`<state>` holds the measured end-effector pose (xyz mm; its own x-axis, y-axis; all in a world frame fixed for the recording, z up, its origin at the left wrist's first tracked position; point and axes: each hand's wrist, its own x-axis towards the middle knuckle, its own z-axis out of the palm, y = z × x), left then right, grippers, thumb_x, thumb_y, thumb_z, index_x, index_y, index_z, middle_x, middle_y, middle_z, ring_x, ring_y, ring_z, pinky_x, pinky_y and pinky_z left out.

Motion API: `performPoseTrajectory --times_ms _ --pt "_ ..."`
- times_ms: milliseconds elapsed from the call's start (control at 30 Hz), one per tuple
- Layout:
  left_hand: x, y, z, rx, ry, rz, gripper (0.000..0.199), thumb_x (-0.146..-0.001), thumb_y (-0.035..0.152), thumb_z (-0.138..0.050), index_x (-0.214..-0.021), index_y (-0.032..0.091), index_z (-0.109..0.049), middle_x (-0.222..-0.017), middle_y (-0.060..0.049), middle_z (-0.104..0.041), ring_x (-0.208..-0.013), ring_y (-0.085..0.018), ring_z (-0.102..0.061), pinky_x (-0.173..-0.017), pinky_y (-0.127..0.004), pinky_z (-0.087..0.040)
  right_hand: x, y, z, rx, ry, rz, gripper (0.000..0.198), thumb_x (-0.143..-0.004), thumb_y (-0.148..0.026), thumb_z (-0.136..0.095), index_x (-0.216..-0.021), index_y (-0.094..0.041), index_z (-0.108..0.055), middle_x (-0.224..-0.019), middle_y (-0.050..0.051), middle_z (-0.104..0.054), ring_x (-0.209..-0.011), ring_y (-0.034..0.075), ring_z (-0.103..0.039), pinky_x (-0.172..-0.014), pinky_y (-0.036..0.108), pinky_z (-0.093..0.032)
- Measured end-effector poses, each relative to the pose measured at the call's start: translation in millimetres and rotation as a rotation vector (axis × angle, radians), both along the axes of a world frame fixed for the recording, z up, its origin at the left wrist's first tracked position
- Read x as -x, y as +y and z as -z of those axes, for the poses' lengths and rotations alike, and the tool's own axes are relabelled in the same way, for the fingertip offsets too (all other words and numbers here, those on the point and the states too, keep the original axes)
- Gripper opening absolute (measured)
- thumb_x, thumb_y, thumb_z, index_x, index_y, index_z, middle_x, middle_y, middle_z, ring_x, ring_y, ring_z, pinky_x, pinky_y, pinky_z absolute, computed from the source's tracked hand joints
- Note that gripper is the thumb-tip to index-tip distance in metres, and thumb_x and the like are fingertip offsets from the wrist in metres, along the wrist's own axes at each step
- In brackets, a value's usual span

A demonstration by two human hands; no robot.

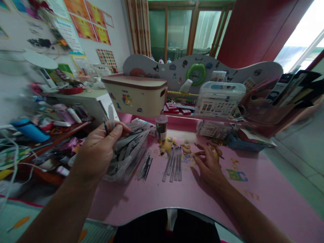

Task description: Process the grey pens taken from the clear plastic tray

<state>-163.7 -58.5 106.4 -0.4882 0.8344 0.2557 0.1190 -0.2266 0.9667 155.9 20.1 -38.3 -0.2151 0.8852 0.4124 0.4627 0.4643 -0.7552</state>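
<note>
My left hand (101, 146) is closed around a translucent whitish pen barrel (111, 116), which points upward. A thin dark stick (105, 128) also shows between its fingers. Below that hand a clear plastic box (126, 168) is filled with grey and dark pen-like pieces. Beside the box lie several thin dark pen refills (146, 168) with clear tubes. Further right, several grey translucent tubes (174, 165) form a row on the pink desk (152, 199). My right hand (207, 162) hovers low over the desk to their right, fingers apart and slightly bent, holding nothing visible.
Behind the box stands a clear cup (161, 127). A lidded cream bin (136, 96) and a clear carry case (220, 99) sit on the shelf. At the desk's back right is a blue box (246, 141) with papers. Clutter fills the side shelf (60, 135) at left.
</note>
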Motion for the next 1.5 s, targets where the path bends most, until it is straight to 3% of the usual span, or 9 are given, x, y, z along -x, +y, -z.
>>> performPoseTrajectory --times_ms 300,467,567,800,1000,1133,1233,1333,1500 --pt "-1 -4 3.7 -0.071 -0.034 -0.029 0.004 -0.087 0.023 -0.064 -0.091 0.022 -0.066 -0.084 -0.001 -0.070 -0.081 -0.017 -0.066 -0.077 -0.029 -0.050 -1 2 -1 0.030 -0.005 -0.001 0.041 -0.093 -0.031 -0.056 -0.133 -0.028 -0.049 -0.132 0.015 -0.053 -0.100 0.030 -0.064 -0.087 0.055 -0.054" --pt "0 -7 4.1 -0.163 0.091 0.018 0.007 -0.088 0.023 -0.066 -0.095 0.023 -0.066 -0.080 0.001 -0.069 -0.076 -0.015 -0.065 -0.078 -0.028 -0.050 0 -1 -3 0.038 -0.017 0.005 0.040 -0.093 -0.031 -0.056 -0.132 -0.026 -0.050 -0.131 0.015 -0.054 -0.100 0.029 -0.063 -0.089 0.053 -0.053" --pt "5 -5 4.2 -0.205 0.265 0.129 0.009 -0.093 0.031 -0.060 -0.093 0.024 -0.066 -0.071 0.002 -0.062 -0.071 -0.015 -0.061 -0.071 -0.027 -0.048 1 -1 -4 0.056 -0.010 0.018 0.042 -0.092 -0.029 -0.055 -0.133 -0.025 -0.051 -0.126 0.013 -0.057 -0.100 0.027 -0.063 -0.087 0.048 -0.054" --pt "15 6 -11.2 0.149 1.009 0.172 0.031 -0.093 0.048 -0.048 -0.082 0.025 -0.065 -0.077 -0.002 -0.067 -0.071 -0.021 -0.059 -0.066 -0.031 -0.040 5 -2 -13 0.020 -0.110 -0.103 0.020 -0.092 -0.025 -0.056 -0.110 -0.020 -0.064 -0.107 0.010 -0.065 -0.098 0.025 -0.061 -0.086 0.042 -0.049" --pt "17 24 -17.2 0.189 1.211 0.199 0.037 -0.092 0.052 -0.047 -0.092 0.023 -0.069 -0.091 -0.007 -0.071 -0.083 -0.026 -0.063 -0.078 -0.037 -0.044 20 -27 -32 0.019 -0.249 -0.335 0.024 -0.093 -0.018 -0.055 -0.109 -0.024 -0.071 -0.111 0.008 -0.061 -0.105 0.024 -0.053 -0.091 0.040 -0.044" --pt "16 36 -14.7 0.119 1.331 0.140 0.044 -0.090 0.054 -0.051 -0.111 0.019 -0.068 -0.111 -0.013 -0.071 -0.102 -0.032 -0.064 -0.093 -0.045 -0.044 28 -38 -32 -0.003 -0.387 -0.380 0.021 -0.093 -0.016 -0.054 -0.103 -0.022 -0.071 -0.101 0.007 -0.058 -0.097 0.022 -0.050 -0.087 0.039 -0.042" --pt "18 37 -16.3 0.055 1.342 0.113 0.047 -0.089 0.053 -0.056 -0.118 0.018 -0.067 -0.120 -0.014 -0.069 -0.114 -0.032 -0.060 -0.102 -0.047 -0.041 30 -37 -29 -0.020 -0.471 -0.323 0.014 -0.094 -0.018 -0.054 -0.090 -0.019 -0.068 -0.097 0.006 -0.057 -0.094 0.022 -0.049 -0.087 0.038 -0.040" --pt "21 32 -22.2 0.065 1.229 0.205 0.046 -0.086 0.056 -0.061 -0.117 0.023 -0.068 -0.125 -0.010 -0.068 -0.115 -0.028 -0.061 -0.102 -0.044 -0.042 29 -34 -27 -0.008 -0.525 -0.211 0.011 -0.092 -0.018 -0.055 -0.083 -0.018 -0.062 -0.093 0.006 -0.057 -0.093 0.022 -0.050 -0.085 0.036 -0.038" --pt "19 18 -37.2 0.032 1.135 0.172 0.047 -0.085 0.059 -0.061 -0.117 0.025 -0.066 -0.123 -0.005 -0.068 -0.113 -0.025 -0.062 -0.101 -0.041 -0.045 27 -31 -26 0.051 -0.666 -0.006 0.008 -0.088 -0.017 -0.053 -0.092 -0.017 -0.059 -0.094 0.009 -0.062 -0.090 0.025 -0.054 -0.082 0.037 -0.036"
